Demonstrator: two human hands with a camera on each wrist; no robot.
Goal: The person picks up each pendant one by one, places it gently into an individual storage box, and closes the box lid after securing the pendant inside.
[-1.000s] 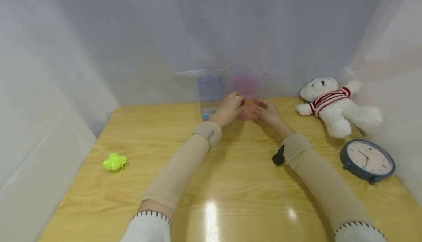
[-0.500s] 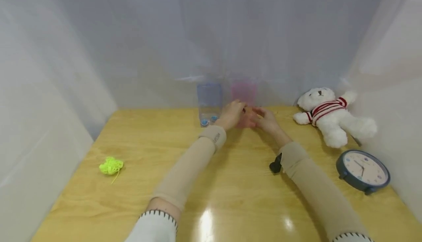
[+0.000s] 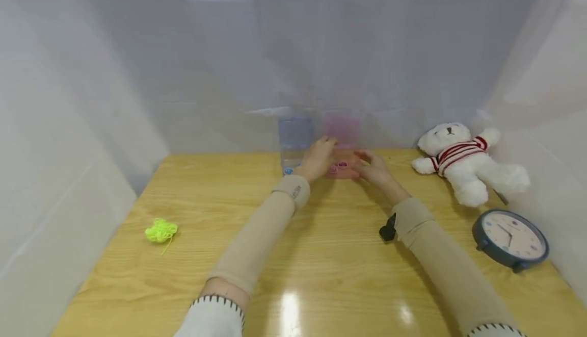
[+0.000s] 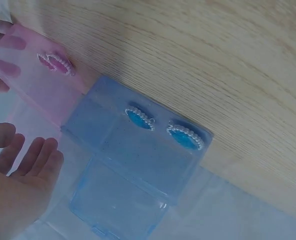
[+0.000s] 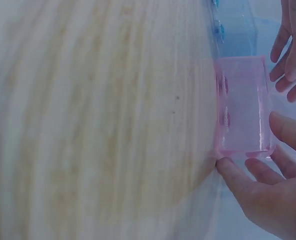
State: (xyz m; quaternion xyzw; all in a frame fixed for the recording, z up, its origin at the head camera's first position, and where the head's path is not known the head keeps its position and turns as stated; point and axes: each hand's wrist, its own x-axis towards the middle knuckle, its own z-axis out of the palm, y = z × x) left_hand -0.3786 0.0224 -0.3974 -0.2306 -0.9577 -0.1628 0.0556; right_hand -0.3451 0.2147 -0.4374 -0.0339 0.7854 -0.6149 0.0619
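Note:
A clear pink box [image 3: 344, 173] stands against the back wall with its lid up. Two pink oval gem pieces [image 4: 62, 65] with white beaded rims lie in it. Just left is a clear blue box [image 4: 133, 162], also with its lid raised, and two blue gem pieces [image 4: 185, 137] inside. My left hand [image 4: 25, 182] hovers over the back of the boxes, its fingers loosely bent and holding nothing. At the pink box's right side is my right hand [image 5: 268, 185], fingertips against the side and lower corner, thumb near the upper edge.
A bundle of neon yellow string [image 3: 161, 230] lies at the left of the wooden table [image 3: 339, 276]. On the right are a white teddy bear [image 3: 468, 161] in a striped sweater and a round blue clock [image 3: 511, 237]. Pale sheeting [image 3: 220, 72] encloses the back and sides.
The left hand has let go of a pink gem piece and drawn back left from the pink box; both pink pieces now show inside. The right hand stays at the box's side.

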